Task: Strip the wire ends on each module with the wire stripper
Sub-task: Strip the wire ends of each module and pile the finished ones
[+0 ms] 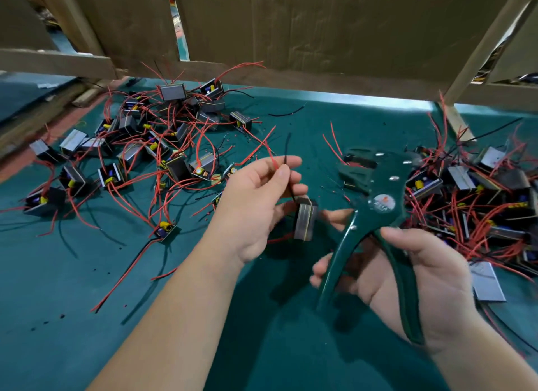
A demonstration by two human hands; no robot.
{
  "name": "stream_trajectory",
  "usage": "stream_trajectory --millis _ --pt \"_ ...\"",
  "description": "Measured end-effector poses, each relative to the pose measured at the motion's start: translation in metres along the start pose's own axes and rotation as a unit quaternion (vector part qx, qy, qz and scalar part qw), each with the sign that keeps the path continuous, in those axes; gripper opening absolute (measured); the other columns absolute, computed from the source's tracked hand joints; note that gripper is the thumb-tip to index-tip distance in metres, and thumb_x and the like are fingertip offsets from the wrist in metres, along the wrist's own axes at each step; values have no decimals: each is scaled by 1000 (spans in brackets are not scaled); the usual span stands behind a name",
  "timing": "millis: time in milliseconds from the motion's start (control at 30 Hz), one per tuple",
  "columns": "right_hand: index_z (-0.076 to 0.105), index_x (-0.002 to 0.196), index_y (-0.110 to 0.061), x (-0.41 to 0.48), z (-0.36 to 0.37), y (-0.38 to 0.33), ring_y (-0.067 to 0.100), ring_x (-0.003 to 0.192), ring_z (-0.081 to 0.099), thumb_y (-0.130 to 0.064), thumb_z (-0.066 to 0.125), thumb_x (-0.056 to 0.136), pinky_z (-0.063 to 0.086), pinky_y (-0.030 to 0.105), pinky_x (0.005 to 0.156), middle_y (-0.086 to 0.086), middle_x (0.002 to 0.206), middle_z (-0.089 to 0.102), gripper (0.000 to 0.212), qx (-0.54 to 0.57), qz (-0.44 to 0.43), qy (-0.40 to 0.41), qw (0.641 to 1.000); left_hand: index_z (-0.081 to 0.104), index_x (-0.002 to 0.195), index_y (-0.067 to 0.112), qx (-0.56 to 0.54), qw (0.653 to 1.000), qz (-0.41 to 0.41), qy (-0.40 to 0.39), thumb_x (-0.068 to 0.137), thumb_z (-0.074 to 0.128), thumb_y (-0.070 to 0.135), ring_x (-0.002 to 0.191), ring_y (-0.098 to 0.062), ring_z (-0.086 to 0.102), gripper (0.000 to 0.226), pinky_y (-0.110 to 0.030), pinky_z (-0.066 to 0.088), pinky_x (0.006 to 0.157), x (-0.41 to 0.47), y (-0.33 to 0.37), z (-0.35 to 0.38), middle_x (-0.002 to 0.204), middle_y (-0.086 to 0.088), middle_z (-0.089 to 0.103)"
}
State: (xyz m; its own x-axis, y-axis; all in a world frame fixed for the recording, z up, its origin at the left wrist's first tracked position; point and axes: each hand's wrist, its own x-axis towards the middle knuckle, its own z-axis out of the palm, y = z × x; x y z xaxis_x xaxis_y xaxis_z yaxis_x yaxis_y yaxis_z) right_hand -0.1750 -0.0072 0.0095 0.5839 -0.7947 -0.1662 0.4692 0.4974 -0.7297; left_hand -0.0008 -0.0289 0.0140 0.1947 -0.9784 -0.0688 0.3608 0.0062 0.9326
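Note:
My left hand (256,198) pinches a black wire (286,155) and a red wire between thumb and forefinger, above the green table. Below the pinch hangs their small grey module (305,220), next to my palm. My right hand (407,277) grips the two green handles of the wire stripper (378,216), which points up and to the left. The stripper's jaws (358,169) stand a short way right of the held wires and do not touch them.
A loose heap of modules with red and black wires (151,155) covers the table's left and back. A denser heap (480,198) lies at the right. Cardboard walls (320,35) and wooden posts (457,120) close the back. Small bits of insulation dot the green mat (87,288).

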Motion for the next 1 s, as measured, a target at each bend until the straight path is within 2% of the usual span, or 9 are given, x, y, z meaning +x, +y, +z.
stream_trajectory --millis 233,467,567,633,667,733,800,900,1000 --pt "64 122 -4 0 7 7 46 74 63 -29 83 53 50 60 72 32 95 57 76 -35 41 -82 995 56 91 8 -159 985 -62 -9 98 42 2 65 -16 58 17 -22 49 48 -2 -4 6 75 -7 62" --pt "70 112 -9 -4 8 2 42 66 62 -30 91 37 53 56 64 25 92 65 80 -71 -14 -31 997 63 84 9 30 994 79 70 95 53 6 63 -9 64 16 -21 56 66 3 3 -5 68 2 67" --pt "67 114 3 4 2 -15 49 76 64 -28 86 54 54 56 71 33 96 63 71 6 -9 -62 998 67 83 9 45 984 118 126 94 55 6 61 -9 65 16 -21 57 65 8 15 -26 65 2 69" --pt "60 118 12 3 -2 -23 52 93 62 -11 57 81 52 57 85 38 107 61 44 88 -18 -62 994 67 81 12 108 966 151 181 93 58 6 59 -7 66 17 -22 57 62 12 19 -40 63 4 69" --pt "66 113 4 1 -11 -18 47 90 65 -6 48 80 54 57 81 31 104 65 40 45 -66 -40 996 67 79 16 156 950 169 208 94 58 9 59 -7 67 18 -24 57 63 14 20 -47 64 5 69" --pt "70 100 -13 -7 -23 -16 40 78 69 -9 52 77 57 58 70 13 88 71 29 -207 -173 162 949 66 75 21 272 907 194 255 95 56 18 63 -9 68 22 -32 58 70 17 20 -58 68 6 69" --pt "64 99 -14 -11 -27 -15 43 78 69 -7 56 79 57 57 68 14 87 68 22 -266 -219 196 918 67 76 16 374 854 204 300 95 50 28 71 -17 68 28 -37 54 77 18 19 -67 72 0 70" --pt "60 103 -16 -8 -31 -14 43 81 69 -14 57 76 58 54 66 18 90 65 27 -261 -244 205 911 67 107 13 415 815 209 347 95 45 26 92 -15 61 28 -33 46 91 20 19 -75 100 -3 70" --pt "61 104 -15 -9 -29 -13 43 81 69 -17 57 75 57 57 68 18 85 66 29 -264 -245 194 912 47 136 13 500 791 145 321 93 49 19 124 -24 46 43 -37 34 107 24 15 -85 133 -10 53"
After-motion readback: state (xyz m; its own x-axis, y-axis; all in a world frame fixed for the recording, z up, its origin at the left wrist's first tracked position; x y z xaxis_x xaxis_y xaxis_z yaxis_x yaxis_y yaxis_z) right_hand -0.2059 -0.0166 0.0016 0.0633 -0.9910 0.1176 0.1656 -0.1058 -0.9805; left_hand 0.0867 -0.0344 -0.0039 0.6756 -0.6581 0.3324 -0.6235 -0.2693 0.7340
